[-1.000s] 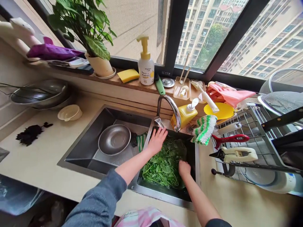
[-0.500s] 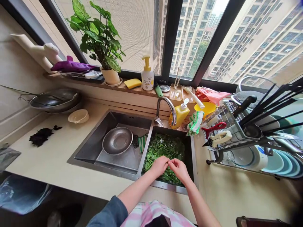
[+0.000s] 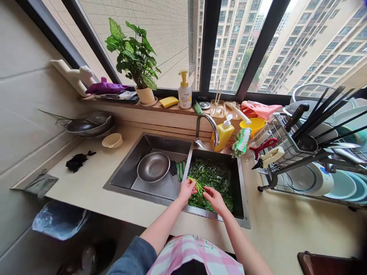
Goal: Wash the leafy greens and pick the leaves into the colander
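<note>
In the lower middle of the frame, the left hand (image 3: 187,192) has its fingers closed around a small bunch of green stems (image 3: 198,186), which it holds above the right basin (image 3: 244,193). The right hand (image 3: 215,200) is just beside, with its fingers bent and the tips near the lower end of this bunch; I cannot tell if they pinch some of it. The right basin contains many leafy greens (image 3: 213,177), lying in water. In the left basin (image 3: 123,179), near the centre of the frame, there is a round pan (image 3: 153,167), with nothing visible in it, and a striped green-and-white cloth (image 3: 180,170) to its right. At the left, a cream bowl (image 3: 112,140) stands on the counter, near a wok (image 3: 88,126) with long thin sticks lying across it. In the upper left, a pale pot (image 3: 145,96) holds a leafy plant (image 3: 132,57). On the right side, the dish rack (image 3: 295,165) carries black utensils (image 3: 319,114) above and pale blue bowls (image 3: 341,184) below. In the lower left, a bin (image 3: 60,220) has a clear plastic bag inside.
</note>
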Demonstrator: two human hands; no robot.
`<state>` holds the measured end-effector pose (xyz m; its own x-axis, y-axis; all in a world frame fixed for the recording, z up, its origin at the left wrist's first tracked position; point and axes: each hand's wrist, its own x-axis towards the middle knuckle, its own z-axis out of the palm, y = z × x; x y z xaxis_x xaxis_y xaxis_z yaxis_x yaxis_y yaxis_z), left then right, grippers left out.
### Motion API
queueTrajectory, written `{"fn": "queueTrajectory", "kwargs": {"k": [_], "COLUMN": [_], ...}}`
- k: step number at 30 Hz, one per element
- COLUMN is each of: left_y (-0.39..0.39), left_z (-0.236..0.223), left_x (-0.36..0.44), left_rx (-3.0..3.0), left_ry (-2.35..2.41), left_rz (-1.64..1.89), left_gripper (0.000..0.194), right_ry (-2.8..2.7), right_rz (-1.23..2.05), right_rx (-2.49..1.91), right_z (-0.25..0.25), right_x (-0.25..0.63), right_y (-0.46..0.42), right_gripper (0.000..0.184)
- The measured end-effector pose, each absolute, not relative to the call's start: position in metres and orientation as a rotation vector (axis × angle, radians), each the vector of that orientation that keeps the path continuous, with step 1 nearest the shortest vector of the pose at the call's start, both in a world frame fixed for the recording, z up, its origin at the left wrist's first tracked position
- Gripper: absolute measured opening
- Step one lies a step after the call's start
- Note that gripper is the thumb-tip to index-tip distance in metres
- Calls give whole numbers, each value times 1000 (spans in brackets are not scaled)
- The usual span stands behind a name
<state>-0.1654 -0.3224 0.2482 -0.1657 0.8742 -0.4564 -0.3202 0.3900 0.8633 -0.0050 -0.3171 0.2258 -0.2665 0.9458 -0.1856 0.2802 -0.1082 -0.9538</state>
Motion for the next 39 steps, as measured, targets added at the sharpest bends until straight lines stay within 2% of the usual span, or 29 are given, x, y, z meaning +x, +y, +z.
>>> {"fn": "queueTrajectory", "kwargs": {"k": [2, 6, 11, 13, 19, 25, 31, 39], "left_y": [-324, -324, -319, -316, -312, -315, -319, -321], "left_z": [250, 247, 248, 250, 248, 242, 242, 243], "left_x": [-169, -173, -168, -166, -162, -161, -159, -158], "left_rx": [533, 670, 698, 645, 617, 717, 777, 696], "left_ry": [1352, 1360, 1306, 1275, 1344, 1481, 1414, 1401], "left_rz": [1145, 1098, 1060, 1041, 1077, 1102, 1084, 1038], "left_gripper": [37, 33, 31, 31, 32, 36, 37, 37], "right_ry": [-1530, -1449, -1193, -1131, -1449, -1651, -2175, -2514], "right_rz": [1476, 1402, 1650, 1645, 1039, 1115, 834, 469], "right_rx": [-1340, -1409, -1336, -1364, -1555, -1316, -1252, -1330], "right_z": [227, 241, 256, 253, 241, 261, 264, 262], "right_x": [-8, -5, -1, 0, 2, -5, -9, -12], "right_y": [-314, -305, -293, -287, -280, -295, -301, -307], "right_gripper": [36, 36, 33, 36, 38, 34, 18, 18]}}
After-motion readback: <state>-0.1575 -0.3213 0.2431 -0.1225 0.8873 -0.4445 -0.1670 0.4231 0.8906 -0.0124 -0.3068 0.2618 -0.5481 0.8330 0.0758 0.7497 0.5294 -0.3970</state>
